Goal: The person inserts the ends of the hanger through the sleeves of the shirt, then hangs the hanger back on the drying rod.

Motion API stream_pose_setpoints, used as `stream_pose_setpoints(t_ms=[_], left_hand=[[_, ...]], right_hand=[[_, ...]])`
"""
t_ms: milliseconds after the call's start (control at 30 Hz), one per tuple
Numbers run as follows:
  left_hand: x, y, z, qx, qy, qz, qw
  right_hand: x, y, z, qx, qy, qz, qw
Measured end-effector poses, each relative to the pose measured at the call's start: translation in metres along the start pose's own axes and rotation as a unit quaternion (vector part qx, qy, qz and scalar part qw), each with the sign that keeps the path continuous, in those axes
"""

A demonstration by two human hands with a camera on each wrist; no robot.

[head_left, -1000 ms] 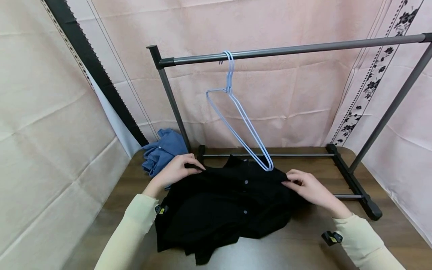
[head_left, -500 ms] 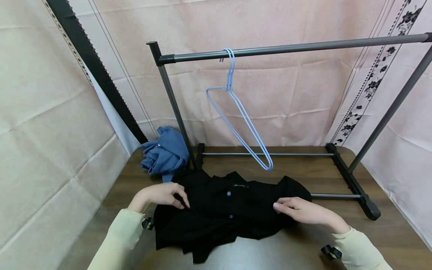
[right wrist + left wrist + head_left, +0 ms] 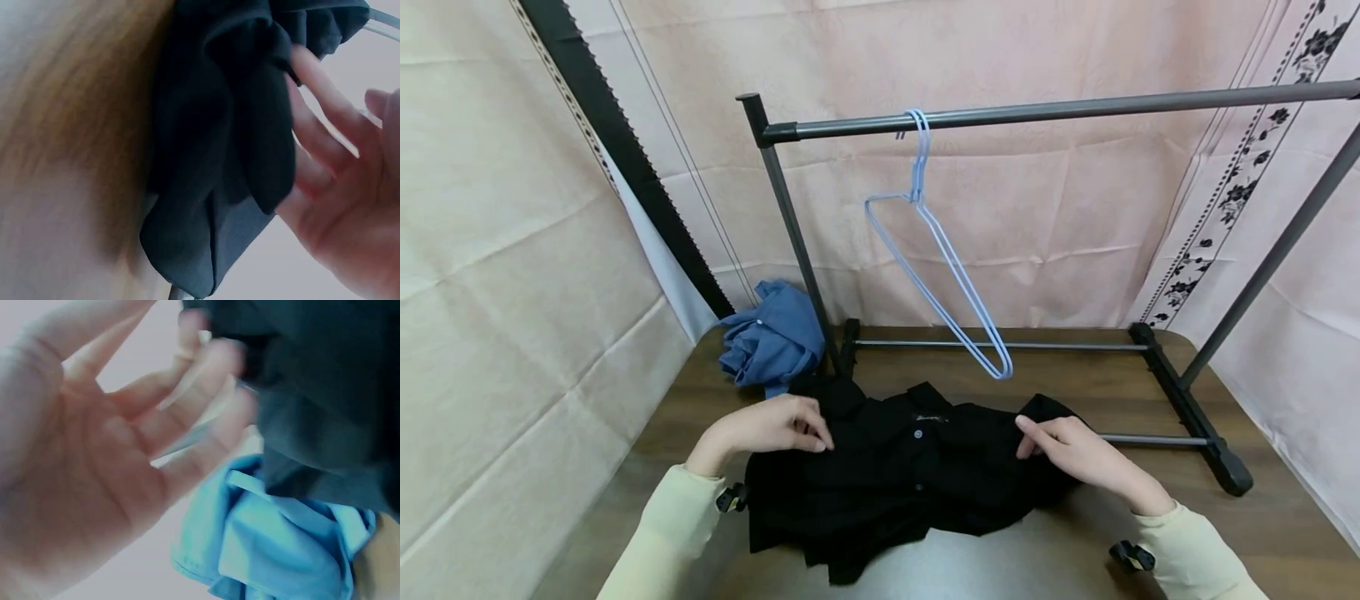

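A black button-up shirt [image 3: 880,475] lies on the table, its collar toward the rack and a few buttons down its front. Over its left side hovers my left hand [image 3: 775,433], palm down with loosely bent fingers. The left wrist view shows those fingers [image 3: 187,419] spread apart, tips close by the dark cloth. At the shirt's right shoulder is my right hand [image 3: 1075,450]. In the right wrist view its fingers [image 3: 325,94] reach loosely to the fabric, some tips hidden behind a fold.
A grey metal garment rack [image 3: 1037,111] spans the table [image 3: 1060,379]. Light blue hangers [image 3: 958,267] hang from its bar above the shirt. A crumpled blue garment [image 3: 775,333] lies by the left post. Pale curtains [image 3: 1037,208] enclose the back and sides.
Both hands have let go of the shirt's shoulders and come back toward the body. The collar edge now lies lower, nearer me. Over the last half second, the right hand rises slightly.
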State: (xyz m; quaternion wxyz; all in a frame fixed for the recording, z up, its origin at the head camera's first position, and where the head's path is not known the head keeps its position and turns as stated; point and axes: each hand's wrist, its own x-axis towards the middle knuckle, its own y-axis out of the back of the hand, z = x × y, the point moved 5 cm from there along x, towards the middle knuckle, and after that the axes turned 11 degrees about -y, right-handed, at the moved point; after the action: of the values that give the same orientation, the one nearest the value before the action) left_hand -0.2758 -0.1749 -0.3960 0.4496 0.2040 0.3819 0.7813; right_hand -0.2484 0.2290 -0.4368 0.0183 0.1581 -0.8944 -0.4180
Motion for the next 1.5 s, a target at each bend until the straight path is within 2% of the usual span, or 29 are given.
stream_pose_setpoints(t_ms=[67, 133, 233, 400, 500, 600, 800, 1000, 1133, 1300, 1500], left_hand=[[0.006, 0.007, 0.005, 0.014, -0.016, 0.046, 0.9987], [0.015, 0.011, 0.007, 0.032, -0.01, 0.081, 0.9962], [0.031, 0.01, 0.004, 0.052, 0.007, 0.109, 0.9926], [0.06, -0.001, -0.008, 0.059, 0.029, 0.108, 0.992], [0.075, -0.009, -0.013, 0.044, 0.03, 0.093, 0.9942], [0.082, -0.018, -0.016, 0.025, 0.033, 0.076, 0.9962], [0.081, -0.028, -0.015, -0.001, 0.063, 0.077, 0.995], [0.078, -0.026, -0.008, -0.029, 0.087, 0.092, 0.9915], [0.073, -0.022, -0.002, -0.037, 0.085, 0.092, 0.9914], [0.067, -0.016, 0.01, 0.011, 0.073, 0.121, 0.9899], [0.058, -0.004, 0.034, 0.065, 0.084, 0.173, 0.9791]], right_hand=[[0.003, 0.005, 0.0, 0.019, -0.007, 0.046, 0.999], [0.007, 0.009, -0.001, 0.038, -0.009, 0.08, 0.996], [0.015, 0.007, -0.002, 0.054, -0.02, 0.093, 0.994], [0.026, -0.006, -0.006, 0.036, -0.041, 0.043, 0.998], [0.028, -0.013, -0.01, 0.02, -0.033, 0.03, 0.999], [0.028, -0.02, -0.012, 0.016, -0.017, 0.02, 1.0], [0.026, -0.029, -0.015, 0.027, 0.005, -0.005, 1.0], [0.026, -0.029, -0.02, 0.044, -0.022, 0.012, 0.999], [0.025, -0.026, -0.033, 0.044, -0.019, 0.024, 0.999], [0.022, -0.016, -0.054, 0.052, -0.009, 0.059, 0.997], [0.02, -0.003, -0.079, 0.071, 0.01, 0.119, 0.99]])
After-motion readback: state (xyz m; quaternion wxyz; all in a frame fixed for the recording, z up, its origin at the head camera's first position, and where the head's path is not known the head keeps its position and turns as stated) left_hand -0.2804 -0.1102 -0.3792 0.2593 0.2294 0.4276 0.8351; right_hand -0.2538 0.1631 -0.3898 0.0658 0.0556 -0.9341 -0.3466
